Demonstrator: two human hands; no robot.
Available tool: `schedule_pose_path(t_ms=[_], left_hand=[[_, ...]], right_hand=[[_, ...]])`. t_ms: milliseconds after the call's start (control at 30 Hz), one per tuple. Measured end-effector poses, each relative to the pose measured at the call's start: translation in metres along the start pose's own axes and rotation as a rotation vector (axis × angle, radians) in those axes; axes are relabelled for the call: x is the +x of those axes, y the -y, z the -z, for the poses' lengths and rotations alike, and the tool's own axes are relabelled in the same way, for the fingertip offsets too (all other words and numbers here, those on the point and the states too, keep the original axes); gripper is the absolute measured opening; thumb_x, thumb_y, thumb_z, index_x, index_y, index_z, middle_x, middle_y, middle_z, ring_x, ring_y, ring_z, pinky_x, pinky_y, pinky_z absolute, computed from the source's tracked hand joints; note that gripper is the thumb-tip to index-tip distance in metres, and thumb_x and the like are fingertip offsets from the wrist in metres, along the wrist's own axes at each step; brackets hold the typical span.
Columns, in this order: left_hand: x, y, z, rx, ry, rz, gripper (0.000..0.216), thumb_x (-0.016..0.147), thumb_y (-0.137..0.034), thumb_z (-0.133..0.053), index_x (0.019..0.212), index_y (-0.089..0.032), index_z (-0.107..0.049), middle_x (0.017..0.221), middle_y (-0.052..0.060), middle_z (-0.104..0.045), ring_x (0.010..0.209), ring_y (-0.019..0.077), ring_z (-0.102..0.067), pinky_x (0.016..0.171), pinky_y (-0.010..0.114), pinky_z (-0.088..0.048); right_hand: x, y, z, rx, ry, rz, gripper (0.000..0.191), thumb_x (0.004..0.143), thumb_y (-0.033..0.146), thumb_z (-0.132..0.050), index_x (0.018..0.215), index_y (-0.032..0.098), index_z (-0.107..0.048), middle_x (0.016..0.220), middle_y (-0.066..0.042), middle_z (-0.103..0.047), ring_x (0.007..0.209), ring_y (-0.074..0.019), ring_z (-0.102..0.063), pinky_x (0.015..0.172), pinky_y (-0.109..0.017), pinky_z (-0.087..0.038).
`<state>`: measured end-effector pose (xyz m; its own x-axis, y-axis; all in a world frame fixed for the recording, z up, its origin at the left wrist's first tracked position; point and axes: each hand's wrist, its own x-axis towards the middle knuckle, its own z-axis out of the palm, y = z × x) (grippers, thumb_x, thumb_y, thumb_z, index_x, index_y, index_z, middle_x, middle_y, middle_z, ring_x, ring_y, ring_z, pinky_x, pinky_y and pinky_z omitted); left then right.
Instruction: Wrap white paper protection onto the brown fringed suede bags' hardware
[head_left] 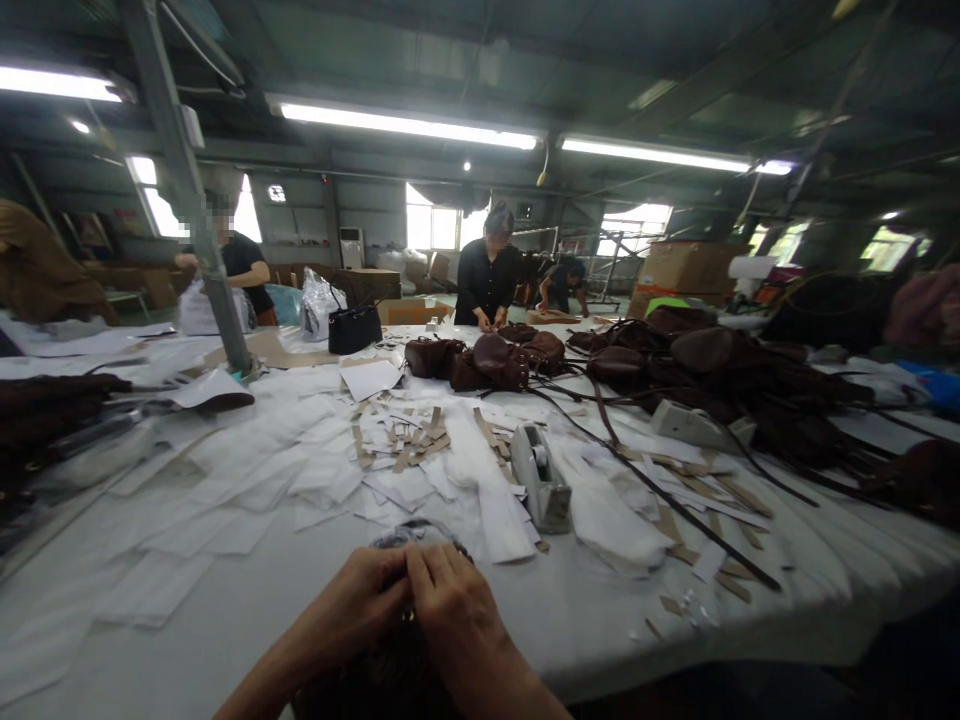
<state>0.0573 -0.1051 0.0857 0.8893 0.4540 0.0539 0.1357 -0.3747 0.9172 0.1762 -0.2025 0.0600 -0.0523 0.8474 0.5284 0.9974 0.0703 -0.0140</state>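
Observation:
At the near edge of the table, my left hand (364, 590) and my right hand (454, 600) meet fingertip to fingertip. Both are closed at the top of a dark brown bag (375, 680), whose lower part is in shadow and cut off by the frame. Just beyond my fingers curves a loop with a shiny, clear-looking wrap (424, 530). Small gold glints show between the hands; the exact bit pinched is hidden. Past them stands a grey tape dispenser (541, 480), with white paper sheets (480, 490) and brown card strips (409, 440) around it.
Brown leather bags (491, 362) with long straps lie across the white-covered table (247, 640), heaped higher at right. A second dispenser (690, 425) sits by that heap. A metal post (206, 230) rises at left, near a black handbag (355, 328). Several people work beyond.

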Motion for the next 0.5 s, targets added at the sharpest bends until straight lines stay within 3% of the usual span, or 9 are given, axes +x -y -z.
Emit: schedule_pose_path(t_ms=[100,200,300,400,500], left_hand=[[-0.002,0.0,0.01,-0.051,0.082,0.024,0.02,0.082,-0.029,-0.053,0.082,-0.012,-0.064,0.07,-0.001,-0.057,0.064,0.0132,-0.046,0.058,0.021,-0.039],[-0.007,0.007,0.022,-0.101,0.17,0.054,0.027,0.081,-0.033,-0.057,0.097,-0.012,-0.065,0.074,0.0,-0.058,0.064,0.0135,-0.048,0.059,0.023,-0.041],[-0.014,0.02,0.032,-0.131,0.132,0.088,0.042,0.08,-0.037,-0.061,0.115,-0.015,-0.059,0.084,0.003,-0.062,0.071,0.0159,-0.052,0.063,0.024,-0.044],[-0.024,0.034,0.04,-0.141,0.107,0.119,0.036,0.082,-0.042,-0.06,0.103,-0.014,-0.064,0.078,0.0,-0.059,0.069,0.0143,-0.049,0.061,0.022,-0.04],[-0.038,0.049,0.047,-0.208,0.147,0.161,0.039,0.083,-0.05,-0.057,0.083,-0.012,-0.063,0.064,-0.004,-0.048,0.058,0.0095,-0.038,0.051,0.019,-0.029]], right_hand=[[0.003,0.0,-0.005,-0.025,0.066,0.046,0.026,0.075,-0.001,-0.06,0.096,0.014,-0.059,0.085,-0.007,-0.064,0.074,-0.0234,-0.06,0.062,-0.033,-0.05],[0.008,-0.004,-0.002,0.035,0.089,0.049,0.028,0.076,-0.003,-0.057,0.097,0.016,-0.058,0.093,-0.008,-0.064,0.083,-0.0232,-0.061,0.071,-0.032,-0.051],[0.012,-0.011,0.0,0.126,0.109,-0.05,0.031,0.078,-0.005,-0.051,0.1,0.015,-0.058,0.105,-0.011,-0.062,0.095,-0.0233,-0.061,0.08,-0.032,-0.051],[0.011,-0.02,-0.003,0.326,0.15,-0.155,0.03,0.08,-0.002,-0.048,0.101,0.015,-0.06,0.099,-0.01,-0.065,0.093,-0.0228,-0.062,0.08,-0.033,-0.052],[0.004,-0.026,-0.01,0.594,0.094,-0.25,0.035,0.079,0.002,-0.049,0.109,0.016,-0.06,0.102,-0.009,-0.067,0.096,-0.0218,-0.063,0.085,-0.035,-0.05]])
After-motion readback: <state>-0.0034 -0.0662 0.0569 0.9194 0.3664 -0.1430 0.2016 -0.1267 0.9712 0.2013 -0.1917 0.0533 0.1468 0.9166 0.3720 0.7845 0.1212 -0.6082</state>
